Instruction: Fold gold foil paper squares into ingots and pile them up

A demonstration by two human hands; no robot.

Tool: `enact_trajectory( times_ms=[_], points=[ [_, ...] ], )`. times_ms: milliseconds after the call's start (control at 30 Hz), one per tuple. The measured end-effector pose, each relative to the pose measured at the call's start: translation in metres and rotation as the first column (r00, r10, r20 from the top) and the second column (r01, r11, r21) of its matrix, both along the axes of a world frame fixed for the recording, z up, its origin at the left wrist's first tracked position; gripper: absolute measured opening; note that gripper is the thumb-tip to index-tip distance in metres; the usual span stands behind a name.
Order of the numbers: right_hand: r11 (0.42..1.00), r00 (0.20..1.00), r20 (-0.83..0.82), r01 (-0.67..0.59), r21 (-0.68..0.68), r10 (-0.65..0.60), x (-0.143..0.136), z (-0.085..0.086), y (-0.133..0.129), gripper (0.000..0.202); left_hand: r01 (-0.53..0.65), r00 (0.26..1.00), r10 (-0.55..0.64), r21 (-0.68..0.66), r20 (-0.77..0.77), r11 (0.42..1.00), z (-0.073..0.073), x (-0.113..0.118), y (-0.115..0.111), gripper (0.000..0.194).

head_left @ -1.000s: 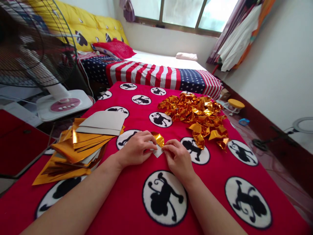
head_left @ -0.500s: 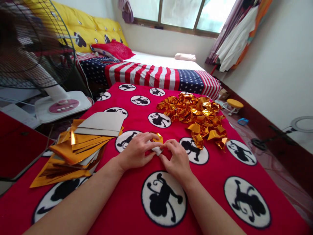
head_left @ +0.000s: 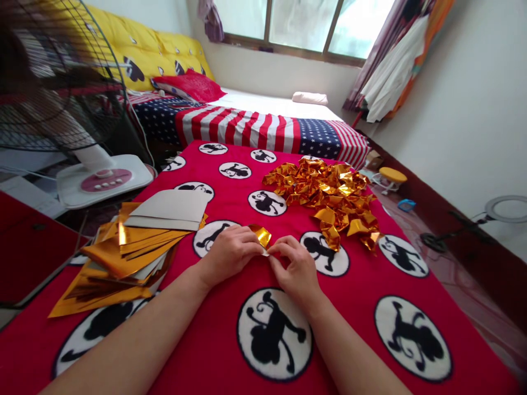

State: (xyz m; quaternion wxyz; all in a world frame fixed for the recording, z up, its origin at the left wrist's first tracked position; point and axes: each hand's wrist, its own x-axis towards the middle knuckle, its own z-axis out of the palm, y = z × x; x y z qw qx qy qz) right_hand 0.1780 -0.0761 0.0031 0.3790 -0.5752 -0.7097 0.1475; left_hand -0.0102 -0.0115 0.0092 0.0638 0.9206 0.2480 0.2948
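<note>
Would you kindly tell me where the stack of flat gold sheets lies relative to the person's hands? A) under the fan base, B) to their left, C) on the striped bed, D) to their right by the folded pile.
B: the stack of flat gold sheets lies on the red blanket to the left of the left hand and right hand, which pinch a small gold piece.

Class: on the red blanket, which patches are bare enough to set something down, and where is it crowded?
Bare: red blanket right of the right hand, below the folded gold pile. Crowded: gold sheet stack beside the left hand.
</note>
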Motion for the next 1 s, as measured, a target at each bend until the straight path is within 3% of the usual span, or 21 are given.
enact_trajectory(
  times_ms=[167,333,500,633,833,1000],
  points=[
    [0.999,0.997,-0.073,0.019,-0.025,-0.021,0.002,-0.002,0.001,0.025,0.038,0.999,-0.037,-0.106,0.017,0.994,-0.004,-0.004,0.003,0.018],
    [1.000,1.000,0.005,-0.017,-0.026,0.017,0.002,-0.003,0.002,0.023,0.014,0.998,-0.020,-0.097,-0.061,0.995,0.004,-0.004,-0.002,0.013],
    [0.999,1.000,0.029,-0.009,-0.049,0.011,0.002,0.000,0.002,0.024,-0.019,0.994,0.010,-0.080,-0.109,0.997,0.010,-0.002,-0.007,0.020],
    [0.998,0.999,0.040,0.000,-0.070,0.003,0.002,0.002,0.001,0.028,-0.116,0.987,0.102,-0.111,-0.123,0.987,0.011,0.002,-0.009,0.021],
    [0.995,1.000,0.025,0.006,-0.096,-0.003,0.002,0.001,0.004,0.027,-0.317,0.947,0.297,-0.197,-0.126,0.928,0.011,0.008,-0.015,0.016],
    [0.994,1.000,-0.004,-0.004,-0.108,0.003,0.003,0.001,0.005,0.025,-0.384,0.923,0.367,-0.285,-0.113,0.878,0.010,0.010,-0.017,0.012]
  ],
)
